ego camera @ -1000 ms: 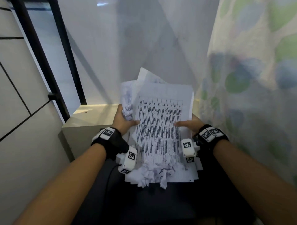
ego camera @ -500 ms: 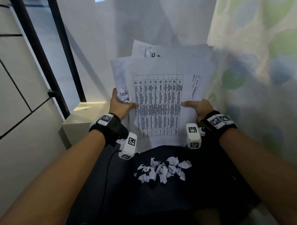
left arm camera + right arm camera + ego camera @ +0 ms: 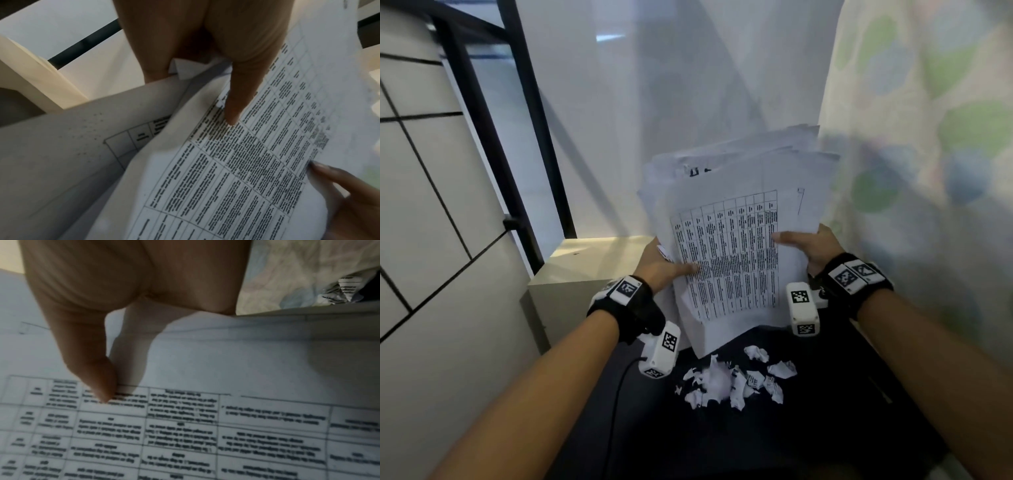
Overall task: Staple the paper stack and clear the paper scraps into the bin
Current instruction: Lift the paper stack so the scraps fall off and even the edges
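Since a second ago the paper stack point(image 3: 736, 246) has come up off the dark worktop point(image 3: 825, 428) and tilted right, leaving the paper scraps point(image 3: 736, 380) in a loose pile below it. Left hand point(image 3: 664, 263) holds the stack's left edge, thumb across the printed table, a crumpled bit of paper tucked at the palm. Right hand point(image 3: 808, 245) pinches the right edge, thumb on top. Sheets fan unevenly at the top. Beige box point(image 3: 585, 270) sits left, patterned curtain point(image 3: 928, 171) right.

We see a beige box point(image 3: 585, 270) beside a black metal frame point(image 3: 530, 113), patterned curtain point(image 3: 928, 137) at right, black cable point(image 3: 616, 394) below.
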`<state>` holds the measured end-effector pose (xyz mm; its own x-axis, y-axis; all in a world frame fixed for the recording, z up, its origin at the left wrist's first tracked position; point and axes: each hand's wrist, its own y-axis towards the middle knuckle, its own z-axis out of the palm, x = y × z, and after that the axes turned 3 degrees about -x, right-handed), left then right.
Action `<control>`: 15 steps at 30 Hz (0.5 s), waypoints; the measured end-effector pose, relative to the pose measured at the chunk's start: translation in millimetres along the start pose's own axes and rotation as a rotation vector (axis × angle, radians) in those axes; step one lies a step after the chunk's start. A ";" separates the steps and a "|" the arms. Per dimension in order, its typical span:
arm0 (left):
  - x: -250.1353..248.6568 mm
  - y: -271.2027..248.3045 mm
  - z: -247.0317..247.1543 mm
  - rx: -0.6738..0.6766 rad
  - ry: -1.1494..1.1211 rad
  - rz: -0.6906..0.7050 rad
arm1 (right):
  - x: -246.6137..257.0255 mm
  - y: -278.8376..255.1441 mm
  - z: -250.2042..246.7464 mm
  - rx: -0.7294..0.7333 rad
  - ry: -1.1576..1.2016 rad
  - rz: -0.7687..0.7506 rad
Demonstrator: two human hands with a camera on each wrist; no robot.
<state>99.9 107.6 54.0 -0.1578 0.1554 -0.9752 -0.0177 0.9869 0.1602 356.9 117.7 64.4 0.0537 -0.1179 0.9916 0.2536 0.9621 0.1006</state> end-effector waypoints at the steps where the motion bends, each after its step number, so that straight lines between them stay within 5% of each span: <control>1: -0.1 0.9 1.1 0.014 0.001 0.004 | 2.7 -2.0 0.3 -0.006 0.008 0.006; 7: 8.7 16.7 5.3 -0.073 0.153 -0.017 | 5.0 1.0 4.0 -0.032 0.051 0.002; 15: -11.0 8.3 9.5 -0.165 -0.010 -0.040 | 6.9 9.2 6.3 -0.025 0.030 -0.025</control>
<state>110.9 114.6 64.6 -0.1443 0.1171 -0.9826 -0.1858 0.9721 0.1431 353.6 127.3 72.7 0.0754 -0.1499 0.9858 0.2791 0.9523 0.1234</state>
